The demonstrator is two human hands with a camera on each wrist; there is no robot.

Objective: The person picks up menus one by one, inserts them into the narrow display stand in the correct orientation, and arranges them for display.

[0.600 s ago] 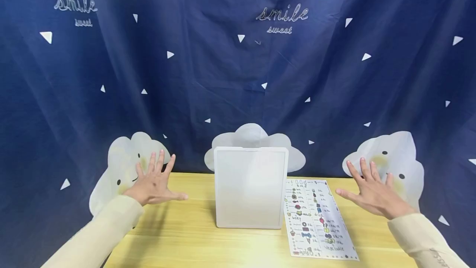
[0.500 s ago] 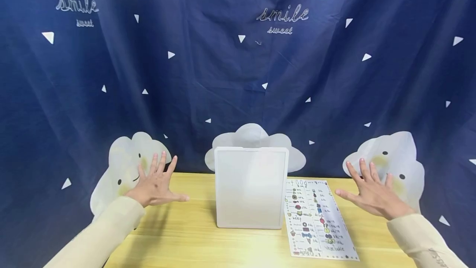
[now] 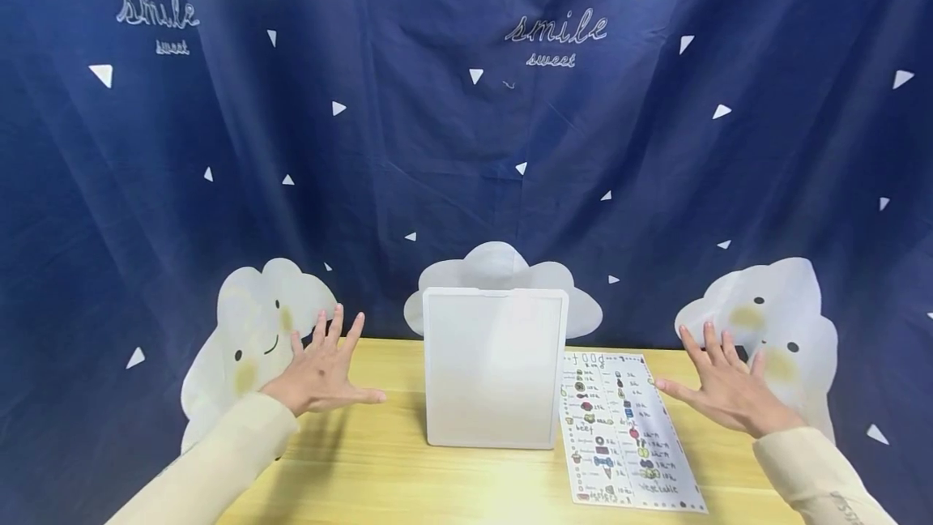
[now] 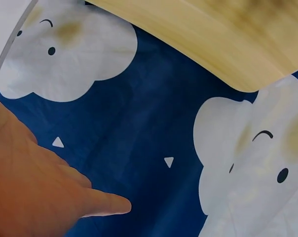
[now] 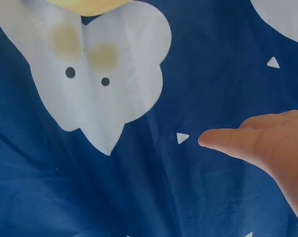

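Note:
A white board (image 3: 496,367) stands upright at the middle of the wooden table (image 3: 379,468). A printed food chart sheet (image 3: 623,428) lies flat just right of it. My left hand (image 3: 324,375) hovers over the table's left part with fingers spread, holding nothing. My right hand (image 3: 722,387) hovers at the right, beside the sheet, fingers spread and empty. The left wrist view shows the left hand (image 4: 35,197) against the curtain; the right wrist view shows the right hand (image 5: 262,143) the same way.
A dark blue curtain (image 3: 466,144) with white clouds and "smile sweet" lettering hangs close behind the table. Bare tabletop lies between my left hand and the board.
My left hand has drifted right and slightly down, toward the board. My right hand has lowered a little toward the sheet.

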